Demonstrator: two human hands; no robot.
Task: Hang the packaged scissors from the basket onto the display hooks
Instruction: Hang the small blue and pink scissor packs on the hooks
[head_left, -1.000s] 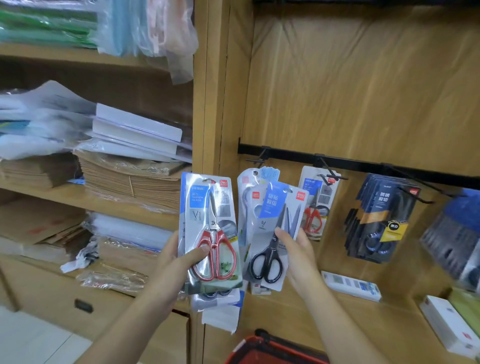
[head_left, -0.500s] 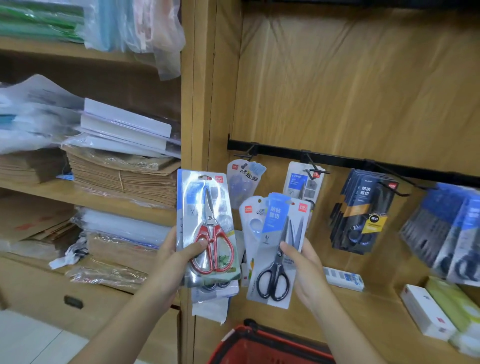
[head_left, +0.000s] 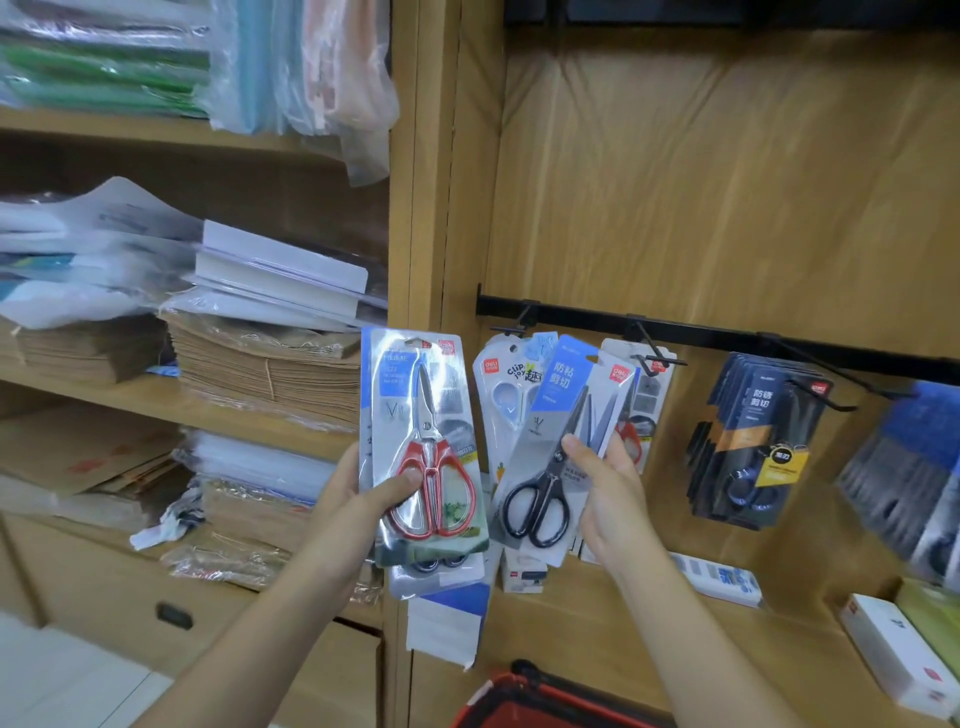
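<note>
Visible body parts: two hands and two forearms. The left hand and left forearm are bare from the fingertips to the lower frame edge. The right hand and right forearm are likewise bare to the frame edge. Both forearms are slender and taper toward the wrists. The fingernails appear short; their finish cannot be resolved.

i see open room before the bare back panel above the black rail. below it, only a narrow gap between the grey pack and the dark packs; the wooden post walls the left.
</note>
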